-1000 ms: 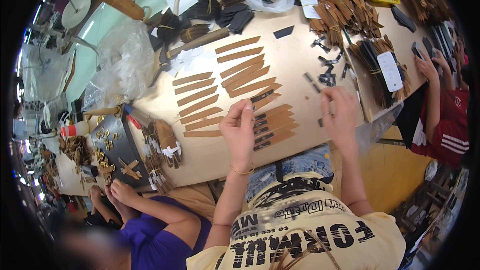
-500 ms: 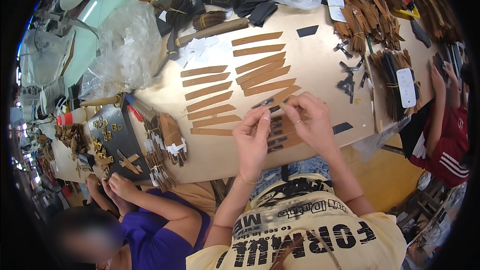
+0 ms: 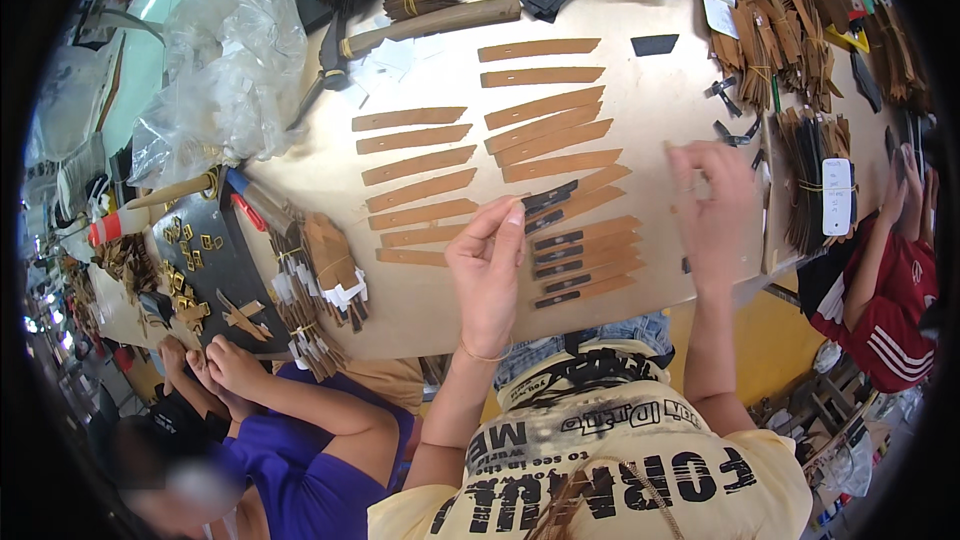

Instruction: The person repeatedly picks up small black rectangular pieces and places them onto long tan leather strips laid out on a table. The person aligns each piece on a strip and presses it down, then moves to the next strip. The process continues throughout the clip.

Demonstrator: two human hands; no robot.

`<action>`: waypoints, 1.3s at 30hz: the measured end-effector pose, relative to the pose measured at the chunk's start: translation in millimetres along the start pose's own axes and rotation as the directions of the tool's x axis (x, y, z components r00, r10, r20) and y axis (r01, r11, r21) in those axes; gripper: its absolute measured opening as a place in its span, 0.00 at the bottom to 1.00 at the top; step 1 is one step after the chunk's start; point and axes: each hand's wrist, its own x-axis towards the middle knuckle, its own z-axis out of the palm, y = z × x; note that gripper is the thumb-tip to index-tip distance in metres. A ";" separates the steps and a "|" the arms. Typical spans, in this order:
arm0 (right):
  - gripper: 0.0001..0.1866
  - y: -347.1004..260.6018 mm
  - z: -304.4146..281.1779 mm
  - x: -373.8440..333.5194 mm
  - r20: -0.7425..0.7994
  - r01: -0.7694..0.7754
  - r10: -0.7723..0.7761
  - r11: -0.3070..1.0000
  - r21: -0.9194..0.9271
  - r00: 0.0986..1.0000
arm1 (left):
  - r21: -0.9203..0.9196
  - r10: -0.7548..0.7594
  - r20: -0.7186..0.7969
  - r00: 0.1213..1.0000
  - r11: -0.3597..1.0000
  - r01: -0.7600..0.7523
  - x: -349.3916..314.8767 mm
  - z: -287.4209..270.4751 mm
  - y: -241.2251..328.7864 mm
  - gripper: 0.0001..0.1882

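My left hand (image 3: 487, 265) is closed in a pinch at the dark end of a brown leather strip (image 3: 604, 179), whose tan end points to the right. Over the right part of the table, my right hand (image 3: 714, 202) is smeared by motion, so its fingers cannot be read. Beneath the held strip lie several brown strips with black pieces on their left ends (image 3: 600, 260). Two columns of plain brown leather strips, a left one (image 3: 420, 183) and a right one (image 3: 540, 77), are spread farther off. Small black pieces (image 3: 735, 133) lie beyond my right hand.
A hammer (image 3: 430, 28) lies at the back near white paper pieces (image 3: 390, 60). Bundled brown straps (image 3: 770, 40) stand at the far right. A plastic bag (image 3: 225, 60), gold buckles (image 3: 185, 250) and bundles with white tags (image 3: 310, 290) are at left. Co-workers sit on both sides.
My right hand has let go of the strip and swung to the right, away from my left hand. The left hand keeps its pinch on the strip. The view has shifted slightly.
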 end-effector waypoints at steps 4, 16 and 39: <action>0.44 -42.8 22.4 -9.2 0.198 -0.158 0.026 0.706 0.690 0.980 | -0.111 -0.065 0.108 0.992 0.991 0.077 3.2 -3.2 2.3 0.10; 0.46 -73.0 22.4 -5.3 0.462 -0.447 0.047 0.360 0.819 0.886 | 0.064 -0.116 0.096 0.989 0.992 0.110 11.8 -1.0 6.9 0.11; 0.25 -76.3 49.7 16.8 0.361 -0.270 0.058 0.772 0.575 0.931 | 0.674 0.391 -0.026 0.920 0.686 -0.273 43.6 8.2 -13.9 0.05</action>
